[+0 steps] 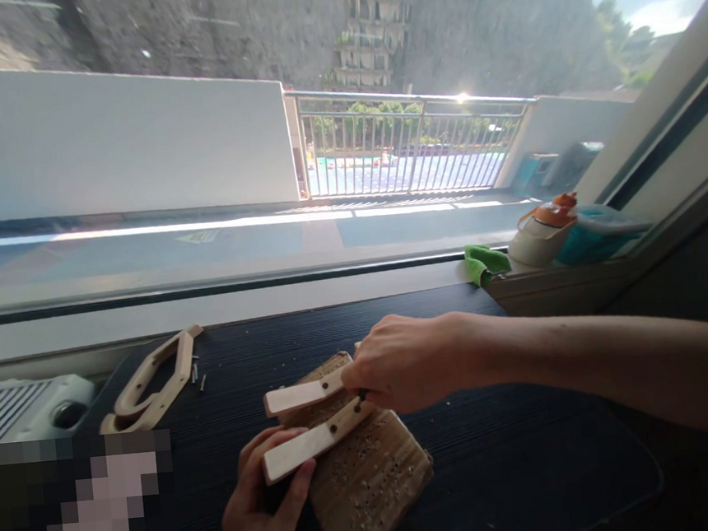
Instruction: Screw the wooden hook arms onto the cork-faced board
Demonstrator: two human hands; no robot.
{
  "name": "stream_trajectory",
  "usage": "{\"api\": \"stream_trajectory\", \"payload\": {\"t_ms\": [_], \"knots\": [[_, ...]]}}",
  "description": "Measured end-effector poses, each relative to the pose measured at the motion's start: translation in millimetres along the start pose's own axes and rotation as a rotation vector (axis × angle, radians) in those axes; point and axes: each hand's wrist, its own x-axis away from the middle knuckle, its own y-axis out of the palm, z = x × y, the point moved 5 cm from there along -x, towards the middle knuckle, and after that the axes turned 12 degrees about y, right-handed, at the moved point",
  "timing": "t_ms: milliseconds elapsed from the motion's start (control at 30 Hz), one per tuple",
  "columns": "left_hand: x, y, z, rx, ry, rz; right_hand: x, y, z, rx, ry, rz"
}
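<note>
My left hand [260,509] grips the near end of a pale wooden strip [311,443] that lies across a brown wooden block [373,479] pitted with small holes. A second pale strip [297,396] lies just above it on the block. My right hand [400,365] is closed in a pinch over the far ends of the two strips, and something small and dark shows under its fingers. What it pinches is too small to name.
A curved wooden handle-shaped piece [153,382] lies at the left of the dark ribbed table [519,449], with small screws [198,377] beside it. A green cloth [483,261] and an orange-capped white bottle [542,228] sit on the window sill. A white ribbed object [25,406] is far left.
</note>
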Motion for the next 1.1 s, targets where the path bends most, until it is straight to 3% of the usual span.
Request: {"api": "stream_trajectory", "payload": {"t_ms": [667, 1100], "knots": [[4.8, 1.1, -6.1, 0.033, -0.03, 0.021, 3.2, 4.7, -8.5, 0.01, -0.13, 0.005], [4.5, 1.6, -5.9, 0.04, -0.066, 0.017, 6.4, 4.1, -7.3, 0.002, -0.121, 0.0]]}}
